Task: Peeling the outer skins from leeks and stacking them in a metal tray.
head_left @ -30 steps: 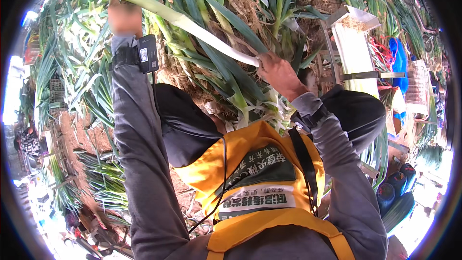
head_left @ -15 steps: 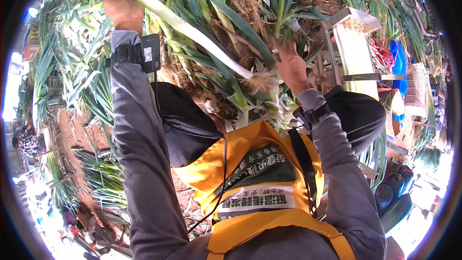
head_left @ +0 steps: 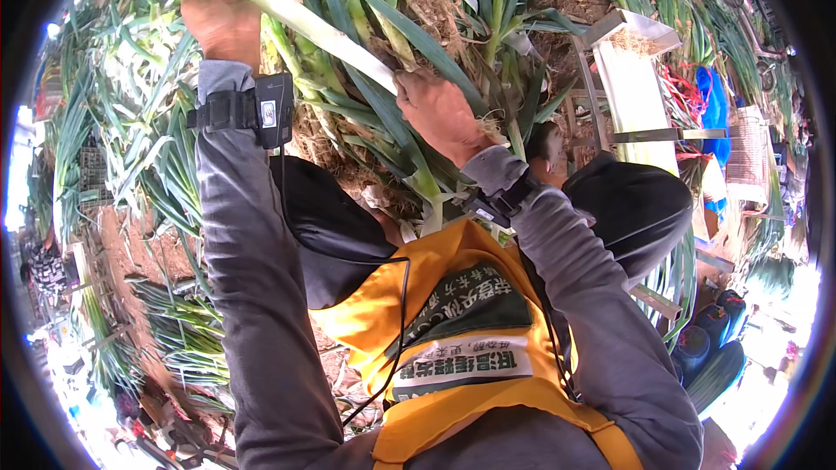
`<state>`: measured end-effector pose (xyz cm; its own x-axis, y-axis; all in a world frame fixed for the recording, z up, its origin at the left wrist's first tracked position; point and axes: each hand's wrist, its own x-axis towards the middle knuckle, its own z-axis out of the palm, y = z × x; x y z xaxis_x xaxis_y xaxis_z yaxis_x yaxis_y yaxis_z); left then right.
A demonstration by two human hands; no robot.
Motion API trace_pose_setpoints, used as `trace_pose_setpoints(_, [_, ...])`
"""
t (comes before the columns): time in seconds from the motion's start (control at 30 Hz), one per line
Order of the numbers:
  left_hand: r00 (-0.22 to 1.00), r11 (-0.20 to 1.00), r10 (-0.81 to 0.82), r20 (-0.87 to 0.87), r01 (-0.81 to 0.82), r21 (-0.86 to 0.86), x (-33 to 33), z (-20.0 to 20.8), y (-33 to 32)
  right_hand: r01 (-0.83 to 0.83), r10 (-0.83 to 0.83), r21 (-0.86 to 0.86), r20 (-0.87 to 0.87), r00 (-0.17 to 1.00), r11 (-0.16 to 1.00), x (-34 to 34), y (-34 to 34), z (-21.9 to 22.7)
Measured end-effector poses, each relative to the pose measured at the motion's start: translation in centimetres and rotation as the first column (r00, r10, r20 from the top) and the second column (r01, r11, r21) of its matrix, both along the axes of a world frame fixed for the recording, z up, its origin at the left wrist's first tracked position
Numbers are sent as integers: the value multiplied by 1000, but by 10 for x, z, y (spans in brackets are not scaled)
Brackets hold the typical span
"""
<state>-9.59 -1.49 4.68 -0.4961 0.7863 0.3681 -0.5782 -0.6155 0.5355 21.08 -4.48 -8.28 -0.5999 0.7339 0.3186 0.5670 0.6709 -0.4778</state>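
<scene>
A long, thick green onion (head_left: 305, 20) slants across the upper left, with its pale stalk toward me and its green leaves at the far left. My left hand (head_left: 222, 24) is closed around it where the leaves meet the stalk. Lower down, my right hand (head_left: 440, 113) is closed on the white root end. Its fingers cover most of that end, and a few pale root threads show by the wrist. Beneath both hands lies a pile of unpeeled green onions (head_left: 418, 26) with brown, earthy roots.
At the right, a metal rack (head_left: 670, 135) holds a bundle of white stalks (head_left: 634, 91), roots toward the far end. Beyond it are a blue bag (head_left: 712, 113) and red strings (head_left: 681, 91). More green onions (head_left: 183, 322) lie at my left. A yellow apron (head_left: 366, 348) covers my lap.
My right hand has moved left from among the leaves and peelings onto the root end of the green onion. My left hand keeps its grip, nearly in place.
</scene>
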Motion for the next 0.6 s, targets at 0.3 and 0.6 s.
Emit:
trace_pose_setpoints(0.3, [982, 975, 189, 27, -185, -124, 4, -2, 1, -67, 66, -68, -16, 998, 995, 7, 7, 5])
trace_pose_setpoints(0.6, [997, 997, -70, -19, 70, 25, -7, -1, -4, -145, 156, 63, -267, 951, 987, 9, 3, 7])
